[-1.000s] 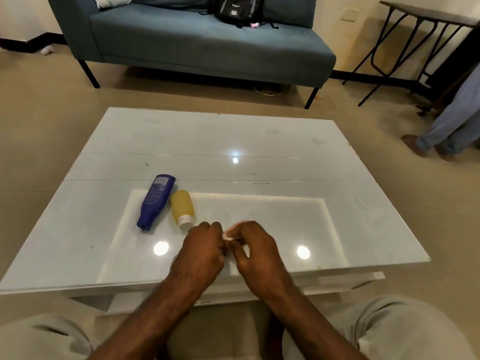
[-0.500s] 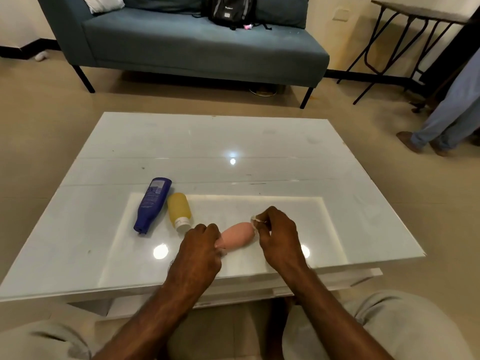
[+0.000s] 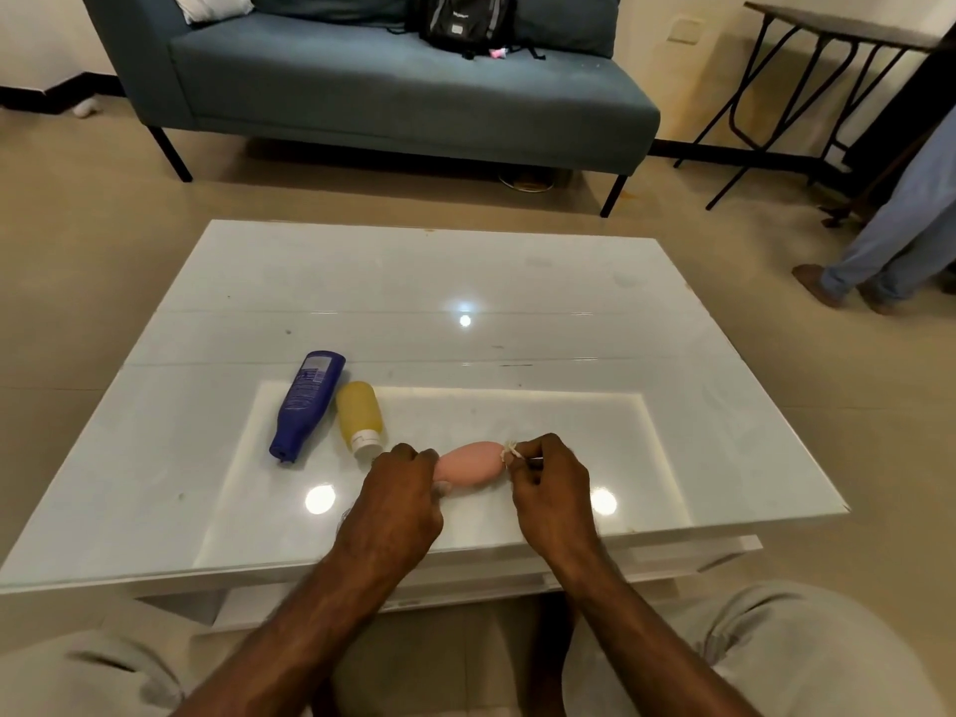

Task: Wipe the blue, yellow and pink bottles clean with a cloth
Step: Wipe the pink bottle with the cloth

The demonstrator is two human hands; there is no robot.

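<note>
A pink bottle (image 3: pixel 469 462) lies sideways near the front of the white glass table (image 3: pixel 517 282). My left hand (image 3: pixel 401 501) grips its cap end, which is hidden under my fingers. My right hand (image 3: pixel 551 483) pinches a small whitish cloth (image 3: pixel 511 450) against the bottle's other end. To the left, a blue bottle (image 3: pixel 305 406) lies on the table with its cap towards me. A yellow bottle (image 3: pixel 360 420) with a white cap lies right beside it.
A blue-grey sofa (image 3: pixel 388 95) with a black backpack (image 3: pixel 465 20) stands beyond the table. A dark folding table (image 3: pixel 827 33) is at the back right. A person's legs (image 3: pixel 890 240) are on the floor at the right. My knees are below the table's front edge.
My hands, bunched together over the pink bottle a second ago, have drawn apart. The right hand with the cloth has slid to the bottle's far end, which leaves its pink body in view.
</note>
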